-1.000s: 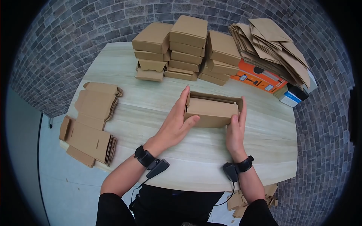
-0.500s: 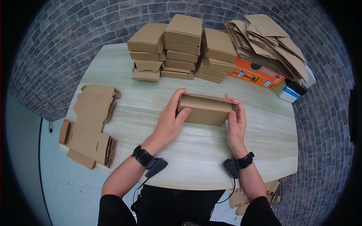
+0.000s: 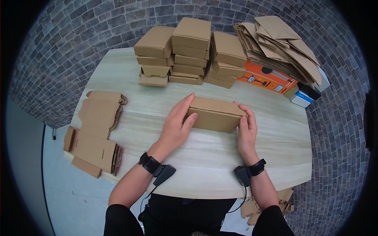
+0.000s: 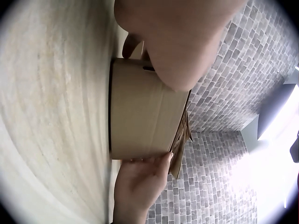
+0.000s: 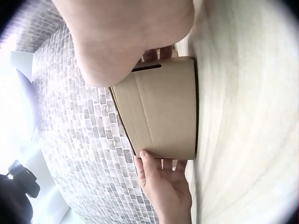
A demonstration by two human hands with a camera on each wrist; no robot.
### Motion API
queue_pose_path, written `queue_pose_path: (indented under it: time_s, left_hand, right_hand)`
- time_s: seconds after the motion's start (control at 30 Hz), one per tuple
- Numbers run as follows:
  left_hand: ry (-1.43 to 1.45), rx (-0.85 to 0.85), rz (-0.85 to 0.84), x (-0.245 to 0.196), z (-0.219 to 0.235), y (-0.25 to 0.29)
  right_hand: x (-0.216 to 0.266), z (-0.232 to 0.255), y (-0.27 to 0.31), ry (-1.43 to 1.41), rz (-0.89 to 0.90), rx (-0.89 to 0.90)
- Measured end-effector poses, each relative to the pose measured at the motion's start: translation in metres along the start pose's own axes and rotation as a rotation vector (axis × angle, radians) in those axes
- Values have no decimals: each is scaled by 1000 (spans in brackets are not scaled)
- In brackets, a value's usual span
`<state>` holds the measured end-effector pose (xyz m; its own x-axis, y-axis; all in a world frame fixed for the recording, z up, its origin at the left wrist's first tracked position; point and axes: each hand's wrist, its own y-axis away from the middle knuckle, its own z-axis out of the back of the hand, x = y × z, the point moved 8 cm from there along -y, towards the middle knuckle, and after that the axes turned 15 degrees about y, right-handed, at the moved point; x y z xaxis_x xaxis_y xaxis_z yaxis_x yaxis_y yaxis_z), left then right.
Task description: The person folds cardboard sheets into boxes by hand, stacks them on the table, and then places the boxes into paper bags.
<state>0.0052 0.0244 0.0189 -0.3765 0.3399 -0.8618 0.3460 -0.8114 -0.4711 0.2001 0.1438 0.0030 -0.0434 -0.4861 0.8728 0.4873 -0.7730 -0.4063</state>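
Observation:
A small brown cardboard box (image 3: 215,118) stands on the table with its lid down over the top. It is held at both ends. The left hand (image 3: 176,122) grips the box's left end, thumb at the front edge and fingers along the side. At the opposite end the right hand (image 3: 247,131) has its thumb on the front corner and its fingers bent round the back. The box's front panel (image 4: 140,109) fills the middle of the left wrist view, with a slot near the left hand (image 4: 175,37). In the right wrist view, the right hand (image 5: 126,37) covers a top corner.
Stacked closed boxes (image 3: 191,33) line the table's back. To their right, folded cardboard (image 3: 283,47) lies on an orange box (image 3: 264,78), beside a small blue-and-white box (image 3: 301,99). Flat cardboard blanks (image 3: 94,145) lie at the left edge. Cardboard pieces (image 3: 252,208) are below the table's right front.
The box's lid has come down from raised to lying over the opening. The box and left hand have shifted slightly left, and the right fingers have bent round the back corner.

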Motion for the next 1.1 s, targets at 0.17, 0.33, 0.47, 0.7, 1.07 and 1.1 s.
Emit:
queue_pose_path:
  time_s: [0.17,0.33,0.47,0.7,1.07,1.1]
  left_hand:
    - [341,12,83,16,3,-1]
    - [383,156,106,13,-2,-4]
    - [310,250,137,8,-11,1]
    - [448,43,83,-38,4,-28]
    - [-576,-47,-769,-158,-55,-165]
    - [-577,27,-749,-155,-63,-164]
  right_hand:
    - [-5,-3,1,-148,-23,14]
    - [-8,-8,0,-327,-50,55]
    - [-7,-4,-1,-356,-45,60]
    - [-43,11,-3,-624,-241,-75]
    - [-65,14,-1,-459,-344,-98]
    - [-67,15,-1,-473,-354,-107]
